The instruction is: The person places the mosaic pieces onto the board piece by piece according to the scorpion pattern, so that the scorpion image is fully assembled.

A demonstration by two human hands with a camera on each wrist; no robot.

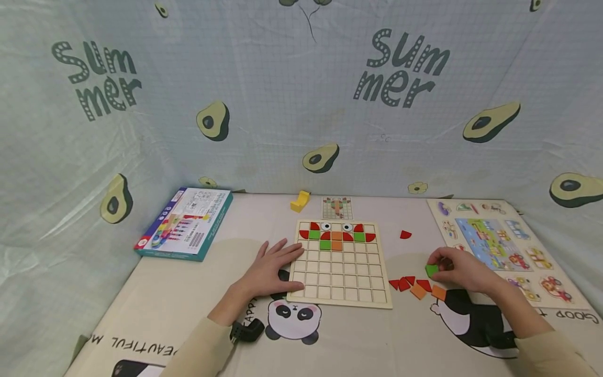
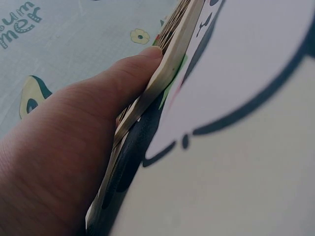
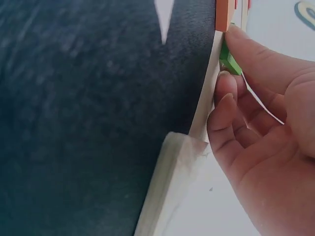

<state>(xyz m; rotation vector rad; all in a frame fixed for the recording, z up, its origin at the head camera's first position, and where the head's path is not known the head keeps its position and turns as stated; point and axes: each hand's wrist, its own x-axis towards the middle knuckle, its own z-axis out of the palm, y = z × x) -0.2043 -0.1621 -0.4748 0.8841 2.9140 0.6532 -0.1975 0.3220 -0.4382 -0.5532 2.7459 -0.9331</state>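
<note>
My left hand (image 1: 273, 269) rests on the left edge of a wooden grid board (image 1: 346, 288), fingers spread; in the left wrist view its thumb (image 2: 133, 69) lies on the rim. Red, green and orange pieces and two eye pieces fill cells in the board's upper rows. To the right of the board, my right hand (image 1: 459, 269) pinches a green square tile (image 1: 431, 270) between thumb and fingers. The right wrist view shows the green tile (image 3: 230, 61) at the fingertips. Just left of and below this hand lie red quarter-round pieces (image 1: 404, 284) and orange square tiles (image 1: 418, 291).
A pattern card (image 1: 337, 208) lies behind the board, beside a yellow block (image 1: 300, 201). One red piece (image 1: 405, 234) sits apart at the board's right. A picture puzzle board (image 1: 556, 256) is at far right, a flat box (image 1: 186, 225) at left. A patterned curtain (image 1: 264, 78) hangs behind.
</note>
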